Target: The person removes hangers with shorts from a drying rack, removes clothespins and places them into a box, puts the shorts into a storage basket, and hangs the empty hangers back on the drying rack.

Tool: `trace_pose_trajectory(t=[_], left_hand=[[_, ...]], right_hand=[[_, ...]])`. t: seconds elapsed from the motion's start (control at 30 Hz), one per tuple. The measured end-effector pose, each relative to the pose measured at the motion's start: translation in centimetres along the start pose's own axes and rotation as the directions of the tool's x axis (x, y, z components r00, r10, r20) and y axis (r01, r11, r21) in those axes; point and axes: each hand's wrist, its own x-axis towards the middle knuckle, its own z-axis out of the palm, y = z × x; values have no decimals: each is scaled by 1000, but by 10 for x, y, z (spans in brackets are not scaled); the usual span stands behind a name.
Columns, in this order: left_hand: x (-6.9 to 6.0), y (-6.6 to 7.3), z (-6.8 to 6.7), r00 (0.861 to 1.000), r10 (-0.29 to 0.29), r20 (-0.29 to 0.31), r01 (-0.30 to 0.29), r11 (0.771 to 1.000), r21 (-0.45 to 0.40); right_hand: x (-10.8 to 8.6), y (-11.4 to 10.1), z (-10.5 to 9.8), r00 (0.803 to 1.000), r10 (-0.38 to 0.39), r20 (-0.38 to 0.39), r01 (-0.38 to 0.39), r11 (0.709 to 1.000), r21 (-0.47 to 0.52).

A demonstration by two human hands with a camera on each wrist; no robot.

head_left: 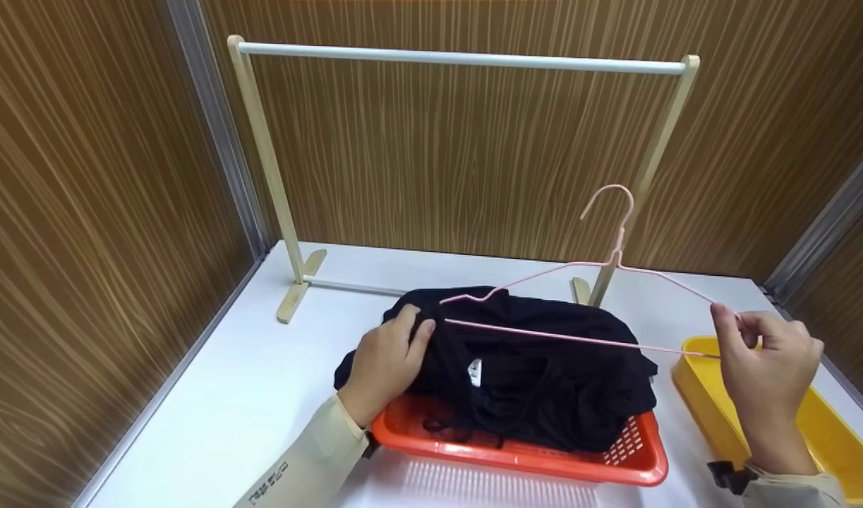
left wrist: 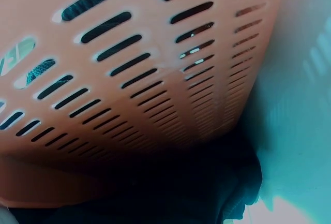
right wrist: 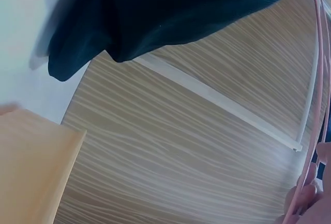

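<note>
A pink wire clothes hanger (head_left: 537, 333) is held at its right end by my right hand (head_left: 770, 360), hook upward. Its left end reaches the black garment (head_left: 579, 395), beside the strap or neckline edge that my left hand (head_left: 389, 356) pinches between thumb and fingers. Whether the hanger's tip lies inside the cloth is hard to tell. A white label (head_left: 475, 372) shows on the garment, which is heaped over a red-orange basket (head_left: 516, 458). In the right wrist view, fingers (right wrist: 305, 195) curl at the pink wire; the left wrist view shows mostly the basket's slotted wall (left wrist: 170, 79).
Behind the basket stands a garment rack with a white top bar (head_left: 459, 56) and wooden posts (head_left: 267, 155). A yellow bin (head_left: 706, 395) sits at the right, under my right forearm. Wood-grain panels (head_left: 473, 162) enclose the white table (head_left: 240, 367).
</note>
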Motion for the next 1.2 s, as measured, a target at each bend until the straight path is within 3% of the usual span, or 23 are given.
trace_pose_trajectory(t=[0.1,0.23,0.33,0.43,0.63,0.67,0.77,0.97,1.2], left_hand=[[0,0,0,1000,0,-6,0,1000,6],[0,-1,0,1000,-3,-3,3,1000,14],[0,-1,-1,1000,-7,1,7,1000,18],[0,-2,-1,1000,-9,2,9,1000,27],[1,1,1,1000,-20,17,20,999,30],[2,1,1,1000,-23,17,23,999,29],[2,3,3,999,-29,16,28,999,21],[2,5,5,999,-35,24,35,999,7],[1,2,0,999,-45,24,44,999,23]], right_hand=[[2,-1,1,998,-7,-59,9,999,34],[0,-20,-4,989,8,-145,9,993,114],[-5,-40,-5,990,18,-141,13,975,221],[-12,-47,4,993,3,-115,36,940,339],[-38,-50,38,985,-70,-157,145,831,537],[-42,-50,42,985,-87,-152,157,824,545],[-52,-44,53,982,-159,-101,188,837,514],[-61,-23,61,952,-304,-13,290,891,351],[-61,-25,66,950,-284,132,239,929,281]])
